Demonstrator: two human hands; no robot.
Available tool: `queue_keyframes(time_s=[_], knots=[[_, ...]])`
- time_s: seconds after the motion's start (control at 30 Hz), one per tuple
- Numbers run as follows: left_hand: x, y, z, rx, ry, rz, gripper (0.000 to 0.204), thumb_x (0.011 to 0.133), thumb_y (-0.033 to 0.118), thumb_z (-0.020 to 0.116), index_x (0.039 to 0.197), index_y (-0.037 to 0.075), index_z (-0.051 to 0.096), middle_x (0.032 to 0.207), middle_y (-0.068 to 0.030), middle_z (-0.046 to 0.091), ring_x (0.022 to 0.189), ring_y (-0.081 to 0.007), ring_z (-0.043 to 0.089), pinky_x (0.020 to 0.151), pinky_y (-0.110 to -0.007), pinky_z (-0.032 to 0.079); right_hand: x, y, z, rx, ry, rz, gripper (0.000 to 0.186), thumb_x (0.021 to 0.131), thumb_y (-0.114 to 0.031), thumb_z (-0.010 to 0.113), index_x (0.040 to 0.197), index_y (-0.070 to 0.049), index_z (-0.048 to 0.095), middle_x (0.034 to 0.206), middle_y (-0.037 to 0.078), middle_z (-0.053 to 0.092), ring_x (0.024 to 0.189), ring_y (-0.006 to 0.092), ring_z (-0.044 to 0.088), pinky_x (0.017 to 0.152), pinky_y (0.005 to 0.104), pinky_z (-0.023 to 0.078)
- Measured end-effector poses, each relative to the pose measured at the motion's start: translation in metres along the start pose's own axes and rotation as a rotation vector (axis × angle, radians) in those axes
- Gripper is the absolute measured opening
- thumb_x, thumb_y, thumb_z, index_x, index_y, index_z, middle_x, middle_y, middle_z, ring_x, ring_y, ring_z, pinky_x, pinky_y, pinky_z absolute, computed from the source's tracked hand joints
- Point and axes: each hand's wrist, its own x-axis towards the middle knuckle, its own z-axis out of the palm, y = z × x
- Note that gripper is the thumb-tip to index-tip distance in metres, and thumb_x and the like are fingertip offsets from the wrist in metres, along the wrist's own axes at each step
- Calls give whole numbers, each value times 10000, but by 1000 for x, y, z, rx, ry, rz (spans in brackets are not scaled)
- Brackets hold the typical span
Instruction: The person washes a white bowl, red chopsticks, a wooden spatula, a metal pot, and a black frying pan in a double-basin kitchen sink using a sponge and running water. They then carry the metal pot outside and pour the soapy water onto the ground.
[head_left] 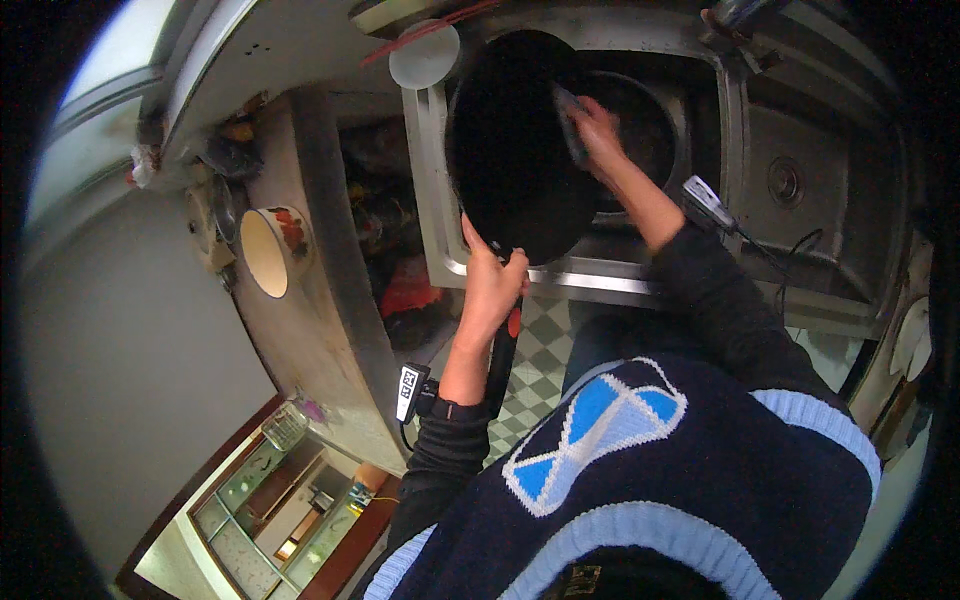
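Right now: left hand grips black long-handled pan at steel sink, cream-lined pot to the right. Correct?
Wrong side: head view puts the cream-lined pot to the left. Left hand does grip the black long-handled pan at the steel sink.

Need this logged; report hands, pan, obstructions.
Left hand gripping black pan near handle. Right hand holding grey item at pan. Nothing evidently blocking; dark vessel in sink below.
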Motion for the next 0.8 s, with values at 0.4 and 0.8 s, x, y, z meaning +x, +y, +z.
queue_keyframes(time_s=[0.4, 0.8], knots=[[-15, -23, -2, 157, 37, 94, 819, 777, 44, 500, 1333, -52, -94, 638, -163, 559, 491, -203, 561, 454, -309, 450, -127, 26, 36, -564, -763, -461, 310, 828, -218, 419, 1019, -46, 592, 1003, 168, 581, 998, 320, 516, 871, 414, 397], [-42, -15, -5, 163, 84, 55, 809, 776, 12, 468, 1368, 49, -83, 654, -177, 556, 470, -230, 539, 461, -325, 442, -21, 119, -80, -1681, -264, -464, 305, 795, -194, 514, 1059, -66, 600, 1180, 168, 505, 1057, 322, 509, 874, 424, 429]])
